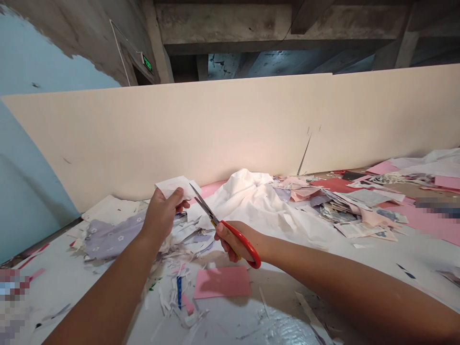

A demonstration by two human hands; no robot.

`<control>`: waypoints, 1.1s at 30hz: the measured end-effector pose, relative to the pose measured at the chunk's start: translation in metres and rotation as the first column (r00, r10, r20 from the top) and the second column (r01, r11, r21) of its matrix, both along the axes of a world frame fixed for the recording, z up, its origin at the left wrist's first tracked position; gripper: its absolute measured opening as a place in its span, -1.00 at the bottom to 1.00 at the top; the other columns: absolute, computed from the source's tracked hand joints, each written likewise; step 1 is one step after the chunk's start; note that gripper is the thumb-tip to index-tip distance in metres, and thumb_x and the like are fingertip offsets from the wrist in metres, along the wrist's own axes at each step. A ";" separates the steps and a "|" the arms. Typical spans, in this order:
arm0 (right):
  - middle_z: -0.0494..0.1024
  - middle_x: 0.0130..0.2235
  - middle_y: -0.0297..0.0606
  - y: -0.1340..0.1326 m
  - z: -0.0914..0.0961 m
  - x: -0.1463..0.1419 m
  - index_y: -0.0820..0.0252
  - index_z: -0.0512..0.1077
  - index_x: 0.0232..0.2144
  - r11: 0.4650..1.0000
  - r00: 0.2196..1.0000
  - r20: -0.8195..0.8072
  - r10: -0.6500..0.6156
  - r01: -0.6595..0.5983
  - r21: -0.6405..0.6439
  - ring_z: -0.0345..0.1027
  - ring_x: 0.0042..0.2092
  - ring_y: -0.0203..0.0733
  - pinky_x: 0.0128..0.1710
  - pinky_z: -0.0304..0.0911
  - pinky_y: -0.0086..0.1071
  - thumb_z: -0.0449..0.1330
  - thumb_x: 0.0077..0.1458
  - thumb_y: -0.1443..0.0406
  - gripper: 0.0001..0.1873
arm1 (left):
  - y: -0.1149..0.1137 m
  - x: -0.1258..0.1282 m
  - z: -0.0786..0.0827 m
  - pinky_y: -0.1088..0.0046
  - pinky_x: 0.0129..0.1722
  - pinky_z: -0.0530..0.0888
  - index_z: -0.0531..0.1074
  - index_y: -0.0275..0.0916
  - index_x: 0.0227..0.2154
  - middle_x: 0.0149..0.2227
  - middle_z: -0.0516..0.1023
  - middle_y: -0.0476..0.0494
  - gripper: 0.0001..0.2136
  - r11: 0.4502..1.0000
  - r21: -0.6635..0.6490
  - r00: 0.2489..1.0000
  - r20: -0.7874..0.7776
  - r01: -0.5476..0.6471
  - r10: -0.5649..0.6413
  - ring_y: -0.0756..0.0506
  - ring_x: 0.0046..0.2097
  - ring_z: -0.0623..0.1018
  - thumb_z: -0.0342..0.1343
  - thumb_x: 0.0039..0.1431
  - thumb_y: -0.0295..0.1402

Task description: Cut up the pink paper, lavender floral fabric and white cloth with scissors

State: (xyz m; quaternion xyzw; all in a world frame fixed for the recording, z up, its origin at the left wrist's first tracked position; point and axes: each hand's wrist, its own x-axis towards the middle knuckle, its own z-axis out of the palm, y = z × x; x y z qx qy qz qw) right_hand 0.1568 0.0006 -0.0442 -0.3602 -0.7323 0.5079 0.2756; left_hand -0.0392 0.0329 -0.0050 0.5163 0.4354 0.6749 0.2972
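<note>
Paper-strewn table [424, 254], pixelated patches [12, 297], scissors [237, 235] partly hidden

A warm glow spreads across the cream board [201, 139] while the concrete ceiling [280, 19] stays dim. A soft shadow falls beneath the right hand [235, 242], and glare shines near the tabletop's [287, 326] front edge. The wide lens bends the board leftward; pixelated patches [12, 302] blur the left edge.
</note>
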 end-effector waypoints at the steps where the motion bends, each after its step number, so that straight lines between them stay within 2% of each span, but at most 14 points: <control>1: 0.24 -0.56 -0.38 -0.001 0.001 0.000 0.23 0.27 -0.40 1.000 1.000 -0.003 -0.008 0.008 0.004 0.16 -0.63 -0.39 -0.63 0.15 -0.47 -0.17 -0.11 -0.24 -0.33 | -0.001 0.001 0.000 0.56 -0.57 0.32 0.26 -0.22 -0.31 -0.47 0.43 0.02 -0.67 1.000 -0.006 1.000 -0.012 0.016 -0.016 0.08 -0.57 0.40 0.16 -0.14 -0.22; 9: 0.20 -0.57 -0.40 -0.002 0.004 0.000 0.21 0.25 -0.44 0.999 0.999 -0.037 -0.039 0.038 -0.026 0.13 -0.66 -0.38 -0.63 0.13 -0.43 -0.15 -0.12 -0.24 -0.35 | -0.007 0.010 0.001 0.54 -0.56 0.31 0.28 -0.26 -0.36 -0.50 0.41 0.01 -0.69 0.990 -0.026 0.989 -0.033 0.142 -0.143 0.07 -0.56 0.39 0.20 -0.19 -0.27; 25: 0.18 -0.62 -0.43 -0.001 0.002 -0.001 0.21 0.24 -0.47 0.997 0.996 -0.091 -0.024 0.018 -0.071 0.12 -0.70 -0.37 -0.65 0.11 -0.42 -0.12 -0.13 -0.24 -0.37 | -0.006 0.013 0.002 0.54 -0.58 0.29 0.30 -0.25 -0.42 -0.51 0.43 0.04 -0.73 0.993 -0.004 0.993 0.007 0.116 -0.116 0.07 -0.57 0.39 0.21 -0.23 -0.34; 33: 0.16 -0.61 -0.43 -0.001 0.000 -0.001 0.21 0.24 -0.49 0.997 0.993 -0.109 -0.033 0.026 -0.067 0.09 -0.72 -0.40 -0.70 0.07 -0.45 -0.11 -0.14 -0.24 -0.37 | -0.007 0.012 0.005 0.56 -0.61 0.26 0.28 -0.26 -0.40 -0.53 0.40 0.04 -0.73 0.988 -0.002 0.987 0.026 0.157 -0.157 0.08 -0.59 0.37 0.20 -0.20 -0.34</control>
